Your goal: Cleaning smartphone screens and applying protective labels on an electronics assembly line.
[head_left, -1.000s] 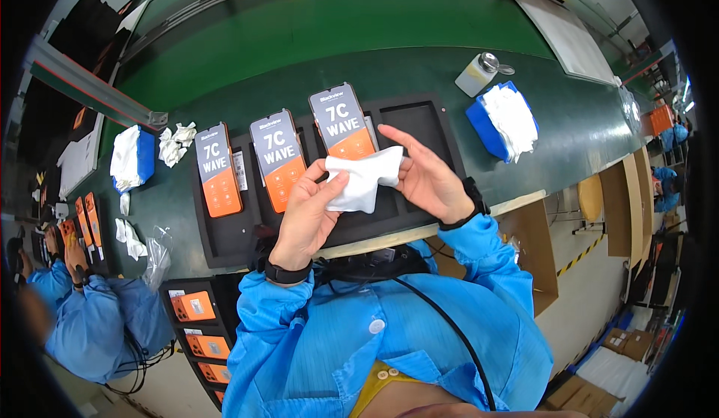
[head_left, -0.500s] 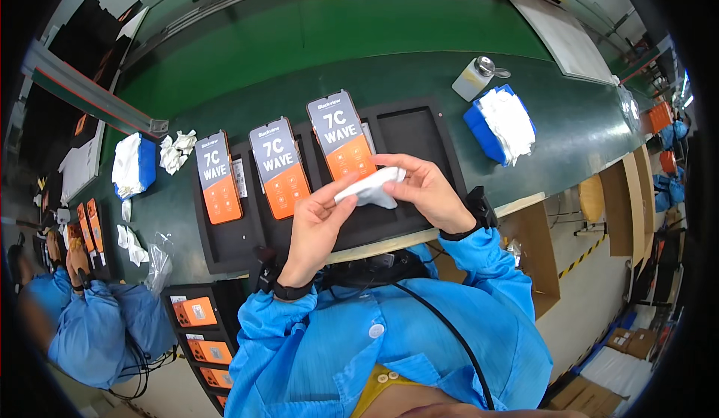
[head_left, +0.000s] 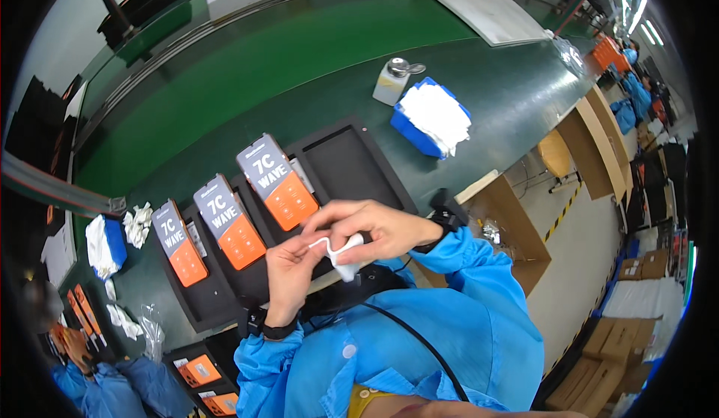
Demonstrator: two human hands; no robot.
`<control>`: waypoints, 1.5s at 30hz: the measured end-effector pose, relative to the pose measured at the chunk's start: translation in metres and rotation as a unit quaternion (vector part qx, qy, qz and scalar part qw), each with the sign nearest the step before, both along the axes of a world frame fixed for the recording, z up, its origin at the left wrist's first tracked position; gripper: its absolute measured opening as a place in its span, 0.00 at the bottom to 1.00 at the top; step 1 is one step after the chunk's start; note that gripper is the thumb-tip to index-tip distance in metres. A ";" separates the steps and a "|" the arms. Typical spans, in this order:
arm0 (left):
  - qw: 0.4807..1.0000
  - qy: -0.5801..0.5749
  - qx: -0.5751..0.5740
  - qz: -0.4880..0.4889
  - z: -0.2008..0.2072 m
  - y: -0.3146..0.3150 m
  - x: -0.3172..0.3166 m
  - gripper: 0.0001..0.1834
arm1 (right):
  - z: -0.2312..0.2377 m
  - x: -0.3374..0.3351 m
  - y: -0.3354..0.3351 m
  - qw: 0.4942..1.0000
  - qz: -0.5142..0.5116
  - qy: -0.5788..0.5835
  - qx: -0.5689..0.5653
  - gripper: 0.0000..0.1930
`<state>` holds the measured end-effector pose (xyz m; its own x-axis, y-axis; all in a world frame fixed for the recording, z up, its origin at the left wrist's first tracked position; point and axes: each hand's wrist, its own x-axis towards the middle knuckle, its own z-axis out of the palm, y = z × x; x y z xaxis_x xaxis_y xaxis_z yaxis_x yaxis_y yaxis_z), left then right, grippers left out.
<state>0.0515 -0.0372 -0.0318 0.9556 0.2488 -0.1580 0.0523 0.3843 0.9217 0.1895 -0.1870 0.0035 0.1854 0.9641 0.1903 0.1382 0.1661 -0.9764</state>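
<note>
Both hands meet over the near edge of a black tray (head_left: 352, 163), pinching one small white cloth (head_left: 348, 259) between them. My left hand (head_left: 290, 274) grips its left edge with thumb and fingertips. My right hand (head_left: 374, 231) is closed round the bunched part, and a loose end hangs below. Just beyond my fingers lies a phone (head_left: 277, 182) with a grey and orange front, in a tray compartment. Two similar phones, a middle phone (head_left: 229, 222) and a left phone (head_left: 180, 243), lie further left in the tray. The rightmost compartment holds no phone.
A blue bin (head_left: 419, 133) of white cloths stands right of the tray, beside a pump bottle (head_left: 392, 81). Another blue bin (head_left: 114, 243) and crumpled cloths (head_left: 138, 225) are at the left. A co-worker's hand (head_left: 73, 345) is at far left. A cardboard box (head_left: 517, 249) stands below the table's right edge.
The view has turned, shifting the table's things left and down. The cloth, earlier stretched between both hands, is now bunched, with my right hand folded over it and closer to my left.
</note>
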 end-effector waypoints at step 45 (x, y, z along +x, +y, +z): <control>0.837 -0.061 0.542 -0.045 -0.009 -0.011 -0.006 0.18 | -0.044 0.148 -0.058 0.708 -0.610 -0.348 -0.079 0.10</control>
<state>0.0458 -0.0478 -0.0408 0.9709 0.1090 0.2134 -0.0831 -0.6819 0.7267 0.3374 -0.2452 -0.0408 0.8127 0.1878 0.5517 0.5412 -0.5942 -0.5950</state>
